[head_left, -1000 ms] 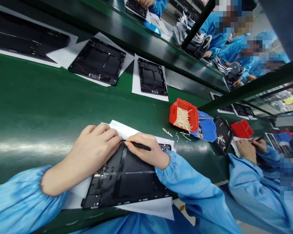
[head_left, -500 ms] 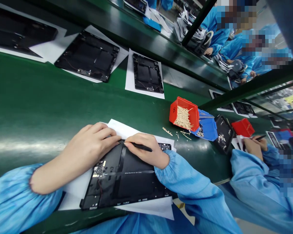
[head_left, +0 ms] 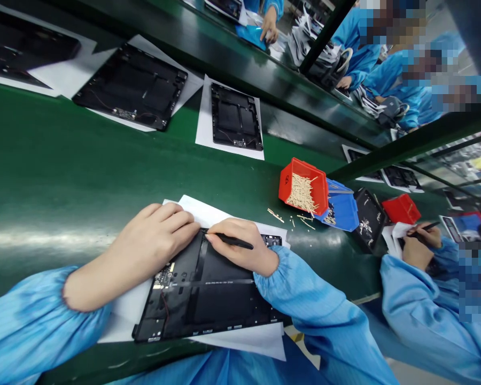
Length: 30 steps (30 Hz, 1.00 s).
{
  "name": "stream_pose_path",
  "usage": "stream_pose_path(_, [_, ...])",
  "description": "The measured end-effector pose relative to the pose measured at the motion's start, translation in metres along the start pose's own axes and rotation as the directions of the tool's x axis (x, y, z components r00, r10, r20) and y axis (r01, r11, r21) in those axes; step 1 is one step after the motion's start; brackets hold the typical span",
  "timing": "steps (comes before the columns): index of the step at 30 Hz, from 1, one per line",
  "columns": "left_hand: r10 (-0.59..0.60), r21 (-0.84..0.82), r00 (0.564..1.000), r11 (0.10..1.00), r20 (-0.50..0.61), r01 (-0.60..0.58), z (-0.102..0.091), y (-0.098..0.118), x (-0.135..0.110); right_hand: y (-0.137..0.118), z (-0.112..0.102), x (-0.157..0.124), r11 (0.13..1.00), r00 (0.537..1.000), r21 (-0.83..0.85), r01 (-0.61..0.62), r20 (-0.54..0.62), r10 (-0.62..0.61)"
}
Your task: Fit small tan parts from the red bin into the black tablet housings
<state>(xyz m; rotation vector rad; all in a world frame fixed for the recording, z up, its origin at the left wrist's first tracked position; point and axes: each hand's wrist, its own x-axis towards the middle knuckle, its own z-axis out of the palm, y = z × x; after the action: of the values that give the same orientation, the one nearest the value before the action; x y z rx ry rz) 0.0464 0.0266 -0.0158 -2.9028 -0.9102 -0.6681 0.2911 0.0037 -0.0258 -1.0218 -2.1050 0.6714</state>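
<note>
There are two hands here, the left hand (head_left: 154,248) and the right hand (head_left: 240,248), and the right holds one black pen (head_left: 234,241). Under both lies one black tablet back panel (head_left: 208,299). Ahead of the hands, three more panels (head_left: 235,116) rest on three white paper sheets (head_left: 202,115). To the right of the hands stand two red plastic bins (head_left: 303,187), one blue tray (head_left: 343,211) and one black tray (head_left: 369,220). Further right, a co-worker's two hands (head_left: 416,252) hold one pen (head_left: 427,228).
</note>
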Motion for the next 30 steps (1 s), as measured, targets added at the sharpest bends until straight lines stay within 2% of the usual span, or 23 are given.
stream_pose_path(9, [0.006,0.031,1.000,0.999,0.003,-0.006,-0.001,0.004,0.004,0.003,-0.002,-0.003,0.999,0.999,0.032,0.037,-0.017,-0.037])
stream_pose_path(14, [-0.064,-0.101,0.998,0.993,0.016,0.065,0.002,0.001,0.004,0.003,-0.004,-0.002,0.999,1.000,0.042,-0.023,0.016,0.023])
stream_pose_path(17, [-0.122,-0.232,0.990,0.963,0.066,0.134,0.006,-0.006,0.002,0.001,-0.008,0.000,0.990,0.997,0.125,-0.069,0.046,0.064])
stream_pose_path(19, [-0.131,-0.267,0.988,0.952,0.078,0.147,0.008,-0.010,0.000,-0.002,-0.012,0.001,0.962,0.988,0.231,-0.145,0.082,0.129])
stream_pose_path(22, [-0.083,-0.159,0.995,0.983,0.056,0.091,0.010,-0.010,0.000,-0.005,-0.020,-0.001,0.875,0.964,0.405,-0.266,0.095,0.249])
stream_pose_path(24, [-0.004,0.000,0.999,1.000,0.037,0.004,0.011,-0.006,0.001,-0.005,-0.029,-0.004,0.829,0.953,0.485,-0.279,0.038,0.299])
stream_pose_path(27, [0.100,0.189,0.995,0.977,0.028,-0.103,0.012,0.002,0.003,-0.003,-0.050,-0.012,0.828,0.927,0.495,-0.263,-0.110,0.360])
stream_pose_path(28, [0.106,0.214,0.994,0.971,0.018,-0.107,0.013,0.004,0.004,-0.001,-0.060,-0.015,0.839,0.908,0.470,-0.274,-0.162,0.387])
stream_pose_path(30, [0.064,0.181,0.998,0.982,-0.002,-0.062,0.013,0.004,0.005,0.006,-0.083,-0.024,0.858,0.835,0.429,-0.284,-0.330,0.441])
